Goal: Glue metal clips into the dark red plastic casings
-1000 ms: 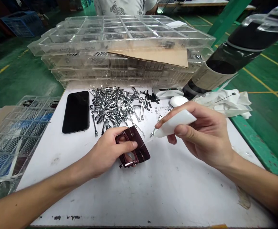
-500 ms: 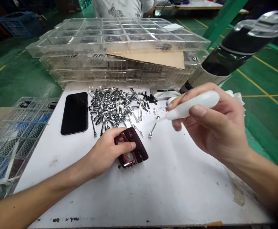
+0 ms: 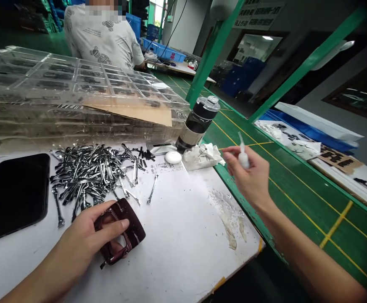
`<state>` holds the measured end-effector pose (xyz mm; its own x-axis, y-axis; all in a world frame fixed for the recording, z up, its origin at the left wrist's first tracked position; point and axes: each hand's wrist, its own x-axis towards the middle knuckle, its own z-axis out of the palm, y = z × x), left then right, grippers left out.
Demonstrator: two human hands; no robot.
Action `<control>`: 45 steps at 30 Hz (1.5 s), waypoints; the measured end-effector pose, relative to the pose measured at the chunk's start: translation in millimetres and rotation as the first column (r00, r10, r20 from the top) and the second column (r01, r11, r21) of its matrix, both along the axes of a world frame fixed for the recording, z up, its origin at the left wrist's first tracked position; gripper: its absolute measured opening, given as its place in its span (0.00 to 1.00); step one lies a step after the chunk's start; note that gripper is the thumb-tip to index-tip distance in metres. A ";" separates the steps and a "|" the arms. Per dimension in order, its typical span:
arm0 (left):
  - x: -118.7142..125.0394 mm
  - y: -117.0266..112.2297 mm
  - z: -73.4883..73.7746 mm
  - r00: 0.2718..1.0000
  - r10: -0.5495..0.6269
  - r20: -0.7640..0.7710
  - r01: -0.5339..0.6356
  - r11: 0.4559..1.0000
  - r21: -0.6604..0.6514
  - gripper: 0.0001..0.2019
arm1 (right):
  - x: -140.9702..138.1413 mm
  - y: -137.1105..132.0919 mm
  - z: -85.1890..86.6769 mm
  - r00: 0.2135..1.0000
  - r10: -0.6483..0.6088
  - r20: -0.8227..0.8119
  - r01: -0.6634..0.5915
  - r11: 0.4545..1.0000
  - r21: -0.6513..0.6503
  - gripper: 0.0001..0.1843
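The glossy dark red plastic piece (image 3: 132, 230) is pressed flat on the table (image 3: 177, 244) by the left hand (image 3: 85, 240). The thumb is laid across its top and the fingers are curled at its far edge, so this grip is closed on the piece, as it was a second ago.

The change is on the other side. The white squeeze bottle (image 3: 243, 158) was held with its nozzle at the piece, just beside the left grip. It has since been drawn well away and is now carried beyond the table's right edge, over the green floor. It is pinched narrowly in the right hand (image 3: 249, 179) with the nozzle turned upward. Nothing is now being applied to the piece, and that pass over it appears to be finished.

Just beyond the left grip a pile of metal clips (image 3: 88, 170) is spread, with one single clip (image 3: 152, 189) lying apart. A black phone (image 3: 14, 195) lies to its left. Between the two grips a dried smear (image 3: 230, 216) marks the table. Beyond the right grip stand a crumpled tissue (image 3: 204, 155) and a drinks bottle (image 3: 197, 122).
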<state>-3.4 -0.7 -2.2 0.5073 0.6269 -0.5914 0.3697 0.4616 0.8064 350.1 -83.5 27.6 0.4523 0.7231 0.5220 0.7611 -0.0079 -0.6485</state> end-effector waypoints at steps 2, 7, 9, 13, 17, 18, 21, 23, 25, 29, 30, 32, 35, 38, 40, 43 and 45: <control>0.1 -0.3 0.0 1.000 -0.006 0.011 0.006 1.000 -0.002 0.18 | 6.8 5.3 -8.9 0.999 0.018 -0.032 -0.021 0.997 -0.074 0.16; -0.6 -1.2 0.9 0.999 -0.010 0.030 0.009 1.000 0.016 0.18 | 3.8 33.9 -17.0 0.997 0.074 -0.023 -0.076 0.990 -0.115 0.13; -0.7 -1.4 1.3 0.999 -0.002 0.033 0.001 1.000 0.019 0.18 | 2.6 42.3 -18.6 0.997 0.082 0.007 -0.081 0.992 -0.102 0.11; -0.2 -0.8 1.2 0.999 -0.019 0.048 0.017 0.999 0.042 0.15 | 2.9 47.5 -17.3 0.998 0.047 0.033 -0.046 0.998 -0.038 0.09; 0.6 -0.1 2.2 0.994 -0.023 0.105 0.018 0.999 0.045 0.12 | -2.2 47.3 2.8 1.000 -0.005 0.009 0.004 0.989 0.147 0.05; 0.7 0.0 3.1 0.993 -0.016 0.121 0.012 0.999 0.038 0.11 | -6.1 48.3 9.8 1.000 0.012 -0.013 -0.009 0.972 0.234 0.04; 1.0 0.8 6.2 0.986 -0.017 0.168 0.014 1.000 0.023 0.07 | -27.7 52.4 25.5 0.964 0.235 -0.127 -0.151 0.870 0.470 0.04; 1.1 1.6 7.5 0.981 -0.021 0.193 0.018 1.000 0.016 0.06 | -50.7 51.5 26.7 0.902 0.388 -0.189 -0.257 0.834 0.487 0.03; 1.3 2.4 7.6 0.977 -0.017 0.211 0.014 1.000 0.015 0.05 | -77.1 45.1 20.1 0.834 0.491 -0.250 -0.367 0.834 0.413 0.02; 1.8 2.8 6.4 0.973 -0.023 0.231 0.014 0.999 0.040 0.04 | -118.7 26.6 -1.3 0.759 0.601 -0.251 -0.571 0.799 0.189 0.03; 2.0 2.7 6.2 0.973 -0.023 0.229 0.013 0.999 0.047 0.04 | -124.2 23.8 -5.6 0.761 0.613 -0.212 -0.594 0.790 0.153 0.03; 2.6 2.6 5.9 0.976 -0.022 0.217 0.011 0.998 0.055 0.04 | -129.6 21.5 -11.6 0.764 0.623 -0.169 -0.615 0.782 0.100 0.04; 2.6 2.7 4.9 0.978 -0.027 0.207 0.013 0.998 0.069 0.06 | -130.3 23.7 -16.1 0.752 0.627 -0.206 -0.628 0.775 0.066 0.04; 1.6 3.0 3.4 0.978 -0.031 0.206 0.017 0.997 0.072 0.06 | -130.7 26.4 -18.7 0.737 0.633 -0.237 -0.641 0.766 0.054 0.04; 1.1 3.2 3.1 0.978 -0.033 0.205 0.019 0.997 0.072 0.05 | -131.9 26.7 -19.9 0.733 0.637 -0.238 -0.645 0.762 0.055 0.04; 1.3 3.2 3.3 0.979 -0.039 0.202 0.024 0.997 0.073 0.05 | -133.0 25.4 -20.6 0.735 0.633 -0.244 -0.640 0.766 0.061 0.04; 1.7 3.3 3.3 0.978 -0.033 0.205 0.019 0.997 0.069 0.05 | -132.9 24.3 -20.5 0.734 0.629 -0.258 -0.632 0.771 0.082 0.03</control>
<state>-1.6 2.6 1.1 0.6302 0.6465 -0.4300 0.2035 0.3969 0.8950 217.2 -59.2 7.1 0.0056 0.8953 0.4454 0.4010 0.4060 -0.8212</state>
